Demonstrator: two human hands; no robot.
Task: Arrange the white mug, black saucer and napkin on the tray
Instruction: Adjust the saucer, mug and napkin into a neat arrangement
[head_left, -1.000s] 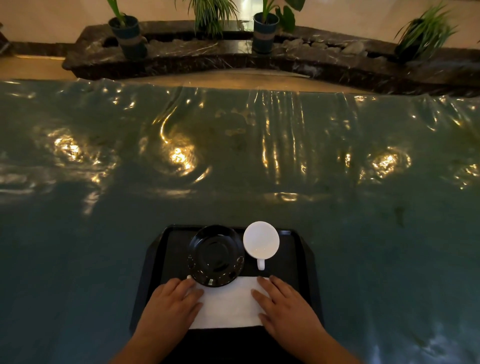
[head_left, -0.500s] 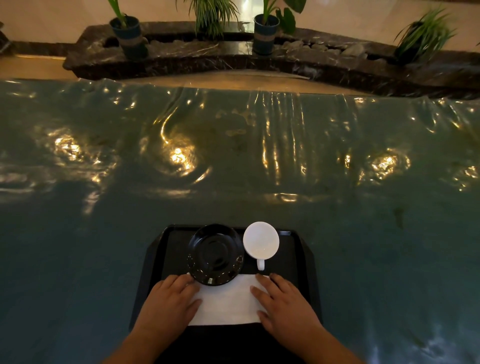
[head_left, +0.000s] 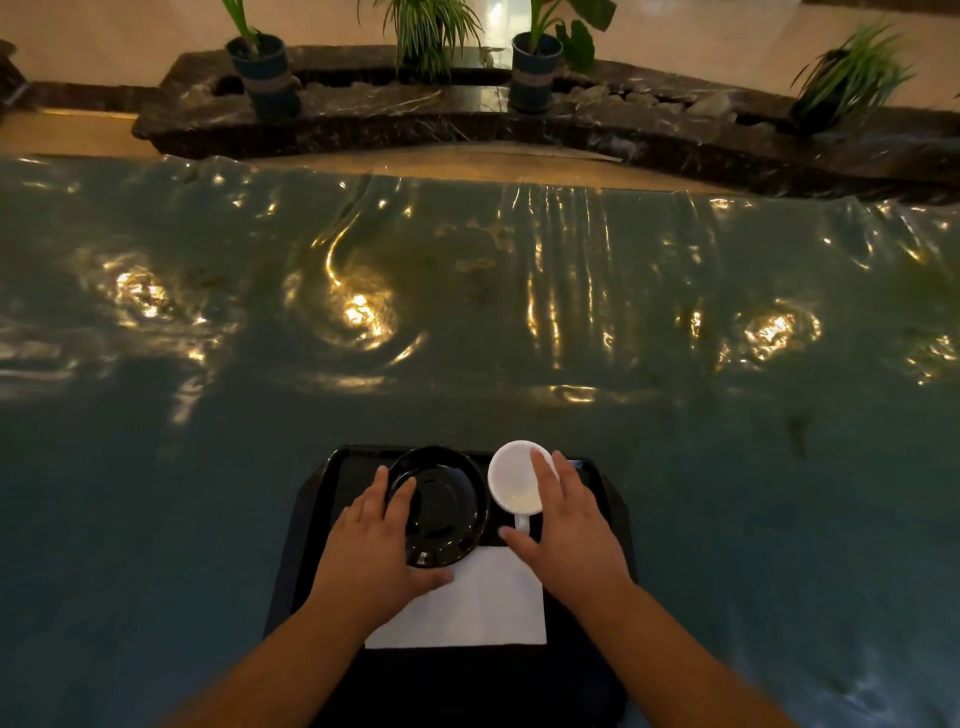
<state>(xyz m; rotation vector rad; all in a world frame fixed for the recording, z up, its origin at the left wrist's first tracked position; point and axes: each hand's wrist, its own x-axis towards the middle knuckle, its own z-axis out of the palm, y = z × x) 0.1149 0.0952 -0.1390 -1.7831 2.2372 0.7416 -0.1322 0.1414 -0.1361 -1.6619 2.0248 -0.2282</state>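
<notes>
A black tray lies at the near edge of the table. On its far half a black saucer sits left of a white mug, whose handle points toward me. A white napkin lies flat on the tray's near half, its far edge tucked under the saucer. My left hand clasps the saucer's left side, fingers over the rim and thumb at its near edge. My right hand wraps the mug's right side, with the thumb next to the handle.
The table wears a glossy, wrinkled teal cover that stretches wide on all sides of the tray. Beyond its far edge a dark stone ledge carries potted plants.
Both hands have left the napkin and moved forward, the left onto the saucer and the right onto the mug. The saucer, mug and napkin have stayed in place.
</notes>
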